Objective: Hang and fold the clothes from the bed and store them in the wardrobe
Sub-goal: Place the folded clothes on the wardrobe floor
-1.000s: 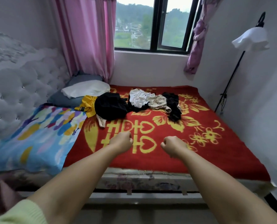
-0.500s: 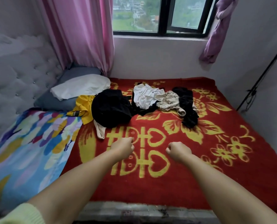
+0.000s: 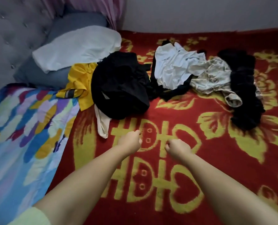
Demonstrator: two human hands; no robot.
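A row of loose clothes lies across the red and yellow blanket (image 3: 199, 159). From left to right: a yellow garment (image 3: 79, 82), a big black garment (image 3: 120, 85) over a cream piece (image 3: 102, 125), a white shirt (image 3: 172, 67), a beige patterned garment (image 3: 211, 77) and a dark fuzzy garment (image 3: 243, 91). My left hand (image 3: 131, 142) and my right hand (image 3: 178, 148) are both closed into fists just above the blanket, a little in front of the black garment, touching no clothing. The wardrobe is out of view.
A white pillow (image 3: 76, 46) rests on a grey pillow (image 3: 42, 73) against the tufted grey headboard (image 3: 10, 33) at the left. A multicoloured quilt (image 3: 21, 135) covers the bed's left side. A pink curtain (image 3: 102, 10) and a pale wall stand behind.
The view has moved closer to the bed and tilted down, so the window and lamp have left the frame. Both fists have stayed closed and now sit nearer the clothes.
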